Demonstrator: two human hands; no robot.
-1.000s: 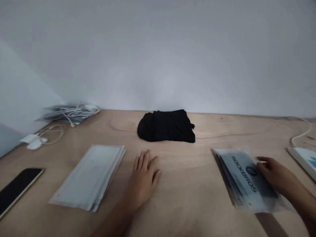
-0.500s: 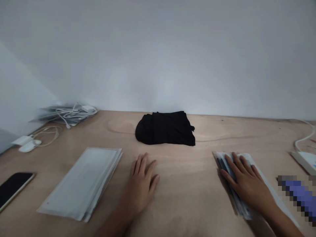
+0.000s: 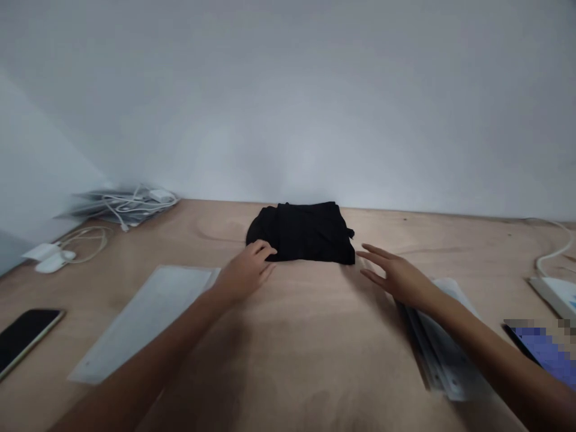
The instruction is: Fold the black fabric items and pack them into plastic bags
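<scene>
**Wood table (image 3: pixel 297 366), blk folded cloth (image 3: pixel 310 234) at 12 o'clock, both hands at it.**
White pkt stack (image 3: pixel 144 324) at 8, clear pkt stack (image 3: pixel 443 354) at 4. Cloth looks soft, light, limp; prob. best taken at its ends. L hand (image 3: pixel 245 273) half-curled, fingertips on near-L corner, can't tell if gripping. R hand (image 3: pixel 396 279) open, fingers spread, just beside R end, holding nothing.

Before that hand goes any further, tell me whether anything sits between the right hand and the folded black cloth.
Nothing visible does. The right hand hovers just off the cloth's right end, and the folded black cloth has only the plywood tabletop before it. The left hand touches its near left edge.
</scene>
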